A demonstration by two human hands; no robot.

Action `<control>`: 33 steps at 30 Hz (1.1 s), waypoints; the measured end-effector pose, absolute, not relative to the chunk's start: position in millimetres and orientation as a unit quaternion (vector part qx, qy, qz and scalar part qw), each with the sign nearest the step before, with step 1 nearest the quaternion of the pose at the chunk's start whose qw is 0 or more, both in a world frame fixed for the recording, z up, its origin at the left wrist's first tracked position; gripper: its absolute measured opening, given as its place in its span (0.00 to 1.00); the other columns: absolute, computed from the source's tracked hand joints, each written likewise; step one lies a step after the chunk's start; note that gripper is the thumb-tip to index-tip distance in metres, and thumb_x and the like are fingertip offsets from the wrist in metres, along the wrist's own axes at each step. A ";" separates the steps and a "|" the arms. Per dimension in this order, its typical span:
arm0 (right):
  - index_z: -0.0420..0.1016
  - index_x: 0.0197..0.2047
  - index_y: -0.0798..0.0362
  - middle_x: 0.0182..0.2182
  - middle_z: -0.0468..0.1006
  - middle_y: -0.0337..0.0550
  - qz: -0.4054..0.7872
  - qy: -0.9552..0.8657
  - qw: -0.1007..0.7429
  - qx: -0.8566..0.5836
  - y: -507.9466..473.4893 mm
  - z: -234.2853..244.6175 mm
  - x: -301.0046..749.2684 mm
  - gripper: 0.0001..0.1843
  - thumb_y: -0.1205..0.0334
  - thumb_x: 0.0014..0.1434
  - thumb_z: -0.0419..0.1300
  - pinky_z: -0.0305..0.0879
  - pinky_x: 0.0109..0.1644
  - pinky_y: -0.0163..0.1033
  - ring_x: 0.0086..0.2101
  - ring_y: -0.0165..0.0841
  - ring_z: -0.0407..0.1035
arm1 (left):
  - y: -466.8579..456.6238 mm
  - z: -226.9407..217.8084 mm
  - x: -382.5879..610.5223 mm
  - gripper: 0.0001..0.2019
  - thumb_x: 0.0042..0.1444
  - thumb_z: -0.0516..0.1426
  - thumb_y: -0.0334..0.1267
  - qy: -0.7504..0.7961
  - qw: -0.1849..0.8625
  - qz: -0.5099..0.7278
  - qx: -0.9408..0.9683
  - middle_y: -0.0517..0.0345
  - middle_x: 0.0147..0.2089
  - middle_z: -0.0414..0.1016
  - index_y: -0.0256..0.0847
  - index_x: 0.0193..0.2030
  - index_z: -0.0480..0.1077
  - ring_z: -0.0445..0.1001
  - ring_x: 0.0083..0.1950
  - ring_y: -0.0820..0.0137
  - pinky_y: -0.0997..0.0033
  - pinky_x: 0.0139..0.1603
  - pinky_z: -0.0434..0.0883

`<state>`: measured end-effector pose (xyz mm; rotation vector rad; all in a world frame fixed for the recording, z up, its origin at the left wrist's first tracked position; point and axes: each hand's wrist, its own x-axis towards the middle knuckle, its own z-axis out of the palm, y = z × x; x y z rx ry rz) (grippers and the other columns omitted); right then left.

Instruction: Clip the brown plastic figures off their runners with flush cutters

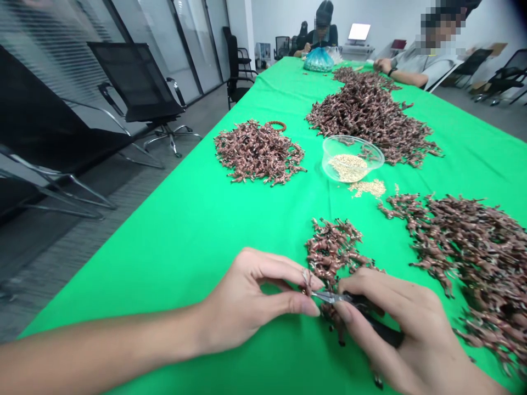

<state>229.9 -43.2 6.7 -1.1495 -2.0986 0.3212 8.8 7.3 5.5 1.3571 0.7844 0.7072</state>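
My left hand (263, 296) pinches a small brown animal figurine (307, 284), perhaps a deer, between thumb and fingertips. My right hand (395, 323) is closed around pliers (329, 297) with dark handles and slim metal jaws. The jaws' tips meet the figurine at my left fingertips; whether they grip a part of it cannot be made out. Just beyond my hands lies a small heap of similar figurines (333, 249), partly hidden by my right hand. A clear plastic bowl (373, 159) holding tiny gold-coloured pieces (349, 166) leans behind that heap, with more pieces spilled beside it.
Figurine piles lie at the right (481, 247), the far middle (366, 109) and the left (257, 151), all on a green cloth (177, 247). A brown ring (278, 126) touches the left pile. Two people sit farther along the table, near a blue bag (318, 61). Chairs (135, 82) stand left.
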 end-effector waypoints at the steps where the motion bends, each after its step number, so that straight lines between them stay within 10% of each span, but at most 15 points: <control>1: 0.72 0.42 0.51 0.28 0.76 0.37 0.130 -0.811 0.356 -0.446 -43.3 7.0 229.6 0.04 0.65 0.63 0.60 0.67 0.28 0.31 0.26 0.26 0.71 | 7.2 5.7 8.7 0.08 0.49 0.70 0.31 0.346 0.652 0.313 0.597 0.51 0.42 0.85 0.37 0.38 0.83 0.83 0.44 0.63 0.71 0.47 0.79; 11: 0.74 0.39 0.52 0.27 0.76 0.35 0.162 -0.791 0.358 -0.469 -38.8 9.9 233.4 0.01 0.65 0.63 0.60 0.68 0.30 0.31 0.26 0.25 0.69 | 14.6 12.3 5.3 0.07 0.56 0.66 0.32 0.316 0.689 0.283 0.587 0.51 0.44 0.81 0.36 0.41 0.82 0.79 0.45 0.68 0.74 0.47 0.76; 19: 0.74 0.45 0.60 0.35 0.79 0.47 -0.044 -0.815 0.393 -0.424 -39.8 2.4 237.5 0.08 0.68 0.61 0.63 0.69 0.38 0.36 0.34 0.31 0.73 | 13.4 2.6 7.6 0.16 0.48 0.71 0.36 0.401 0.711 0.281 0.505 0.55 0.31 0.79 0.33 0.43 0.78 0.72 0.27 0.75 0.77 0.25 0.71; 33: 0.76 0.47 0.59 0.35 0.83 0.47 -0.200 -0.844 0.300 -0.398 -47.5 -3.9 239.3 0.21 0.61 0.52 0.72 0.71 0.41 0.45 0.34 0.38 0.75 | 11.2 6.5 3.7 0.24 0.38 0.75 0.36 0.423 0.711 0.236 0.509 0.63 0.22 0.74 0.34 0.42 0.76 0.65 0.21 0.80 0.79 0.24 0.55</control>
